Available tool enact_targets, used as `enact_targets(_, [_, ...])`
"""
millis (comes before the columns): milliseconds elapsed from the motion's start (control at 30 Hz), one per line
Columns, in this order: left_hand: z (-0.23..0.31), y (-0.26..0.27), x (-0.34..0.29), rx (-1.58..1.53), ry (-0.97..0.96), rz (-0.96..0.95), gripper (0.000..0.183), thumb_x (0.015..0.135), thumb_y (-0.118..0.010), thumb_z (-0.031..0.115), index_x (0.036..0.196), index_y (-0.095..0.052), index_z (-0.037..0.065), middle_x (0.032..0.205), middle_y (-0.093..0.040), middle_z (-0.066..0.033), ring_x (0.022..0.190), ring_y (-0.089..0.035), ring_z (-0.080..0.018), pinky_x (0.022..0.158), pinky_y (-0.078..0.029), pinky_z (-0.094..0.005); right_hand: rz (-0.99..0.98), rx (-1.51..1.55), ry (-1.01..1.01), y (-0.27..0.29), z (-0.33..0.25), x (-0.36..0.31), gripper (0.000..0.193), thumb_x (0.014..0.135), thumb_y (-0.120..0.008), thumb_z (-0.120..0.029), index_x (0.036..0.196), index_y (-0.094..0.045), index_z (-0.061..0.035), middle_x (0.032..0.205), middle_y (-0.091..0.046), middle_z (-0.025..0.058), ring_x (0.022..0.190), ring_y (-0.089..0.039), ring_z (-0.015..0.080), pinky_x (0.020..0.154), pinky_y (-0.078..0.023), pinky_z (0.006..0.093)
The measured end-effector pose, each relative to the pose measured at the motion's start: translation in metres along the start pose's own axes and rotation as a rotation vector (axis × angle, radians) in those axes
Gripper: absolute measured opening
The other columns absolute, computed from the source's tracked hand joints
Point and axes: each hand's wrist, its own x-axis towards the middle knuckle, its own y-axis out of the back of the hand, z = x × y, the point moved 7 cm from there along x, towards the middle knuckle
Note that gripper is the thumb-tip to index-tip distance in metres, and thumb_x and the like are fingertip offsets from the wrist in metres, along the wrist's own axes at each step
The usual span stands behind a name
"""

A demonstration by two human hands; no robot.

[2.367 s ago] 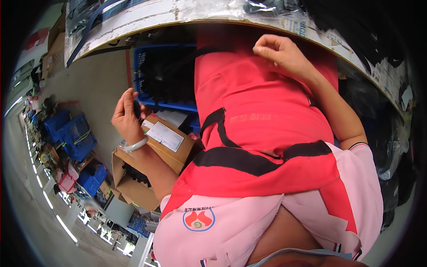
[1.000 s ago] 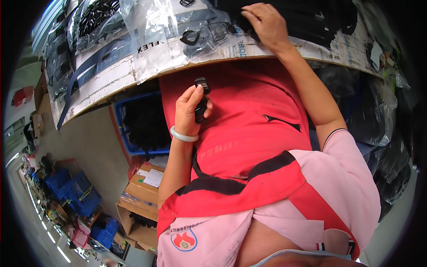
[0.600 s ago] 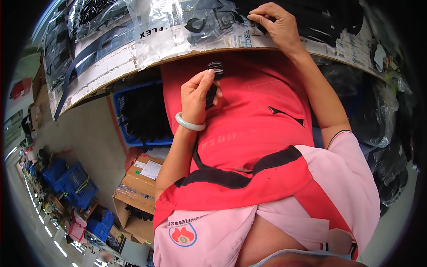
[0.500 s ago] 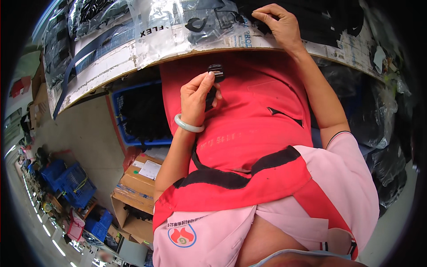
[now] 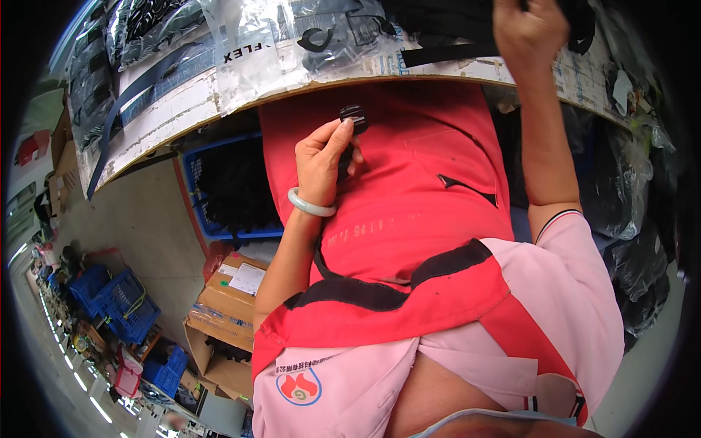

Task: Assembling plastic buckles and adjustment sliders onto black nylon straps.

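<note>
In front of the red apron (image 5: 438, 153), my left hand (image 5: 321, 162) is closed, with thumb and fingers pinching a small black plastic buckle (image 5: 353, 117) that has a light streak on it. A dark piece hangs below, partly hidden by the fingers. At the top edge of the view, my right hand (image 5: 531, 38) is over a heap of black straps (image 5: 453, 22) on the table. Its fingertips are cut off, so I cannot tell whether they grip one. Beside this hand, a flat black strap (image 5: 445, 55) lies near the table's front edge.
Clear plastic bags (image 5: 248, 66) with black parts cover the table's left and middle. A dark strap (image 5: 117, 117) hangs over its left edge. Under the table is a blue crate (image 5: 191, 182) of black material; a cardboard box (image 5: 226, 299) stands nearby. Plastic bags (image 5: 613, 182) hang at the right.
My right hand has moved right and farther away over the table, from the middle of the black heap. The flat black strap now shows beside it. My left hand stays nearly still with the buckle.
</note>
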Motion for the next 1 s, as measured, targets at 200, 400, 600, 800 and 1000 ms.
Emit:
enact_targets(200, [0.016, 0.005, -0.007, -0.015, -0.100, 0.118, 0.022, 0.094, -0.063, 0.017, 0.102, -0.067, -0.003, 0.071, -0.062, -0.0040, 0.050, -0.054, -0.0083, 0.043, -0.040, -0.0206, -0.661, 0.636, -0.530, -0.043, -0.053, -0.060, 0.013, 0.093, -0.064, -0.014, 0.094, -0.063, -0.0012, 0.079, -0.061, -0.0043, 0.072, -0.054, 0.0023, 0.064, -0.044, 0.0180])
enact_targets(400, [0.027, -0.004, -0.006, -0.001, -0.219, 0.076, 0.017, 0.093, -0.061, 0.009, 0.103, -0.067, -0.003, 0.071, -0.063, -0.0035, 0.052, -0.054, -0.0069, 0.043, -0.040, -0.0195, -0.850, 0.862, -1.037, -0.095, -0.031, -0.153, 0.016, 0.093, -0.063, -0.017, 0.090, -0.062, -0.0012, 0.071, -0.060, -0.0044, 0.060, -0.049, -0.0010, 0.050, -0.037, 0.0153])
enact_targets(600, [0.028, 0.006, -0.011, 0.228, -0.378, 0.190, 0.015, 0.088, -0.066, 0.004, 0.101, -0.067, -0.003, 0.072, -0.063, -0.0031, 0.057, -0.057, -0.0084, 0.048, -0.043, -0.0217, -0.807, 0.931, -1.120, -0.107, -0.027, -0.167, 0.015, 0.093, -0.063, -0.019, 0.091, -0.062, -0.0040, 0.070, -0.058, -0.0057, 0.058, -0.047, -0.0022, 0.049, -0.035, 0.0137])
enact_targets(800, [0.052, -0.011, -0.019, 0.799, -0.898, 0.169, 0.016, 0.080, -0.069, -0.003, 0.096, -0.065, -0.002, 0.075, -0.061, -0.0101, 0.064, -0.061, -0.0201, 0.056, -0.048, -0.0276, -0.662, 1.091, -1.200, -0.122, -0.029, -0.168, 0.019, 0.093, -0.065, -0.022, 0.094, -0.064, -0.0032, 0.077, -0.062, -0.0029, 0.062, -0.051, -0.0005, 0.051, -0.039, 0.0136])
enact_targets(1000, [0.034, 0.011, -0.011, 0.337, -0.453, 0.071, 0.016, 0.084, -0.067, 0.000, 0.099, -0.065, -0.002, 0.076, -0.062, -0.0084, 0.059, -0.060, -0.0169, 0.048, -0.044, -0.0242, -0.992, 1.111, -1.200, -0.124, -0.031, -0.170, 0.021, 0.090, -0.068, -0.022, 0.104, -0.064, -0.0060, 0.081, -0.061, -0.0057, 0.065, -0.051, -0.0007, 0.056, -0.040, 0.0138])
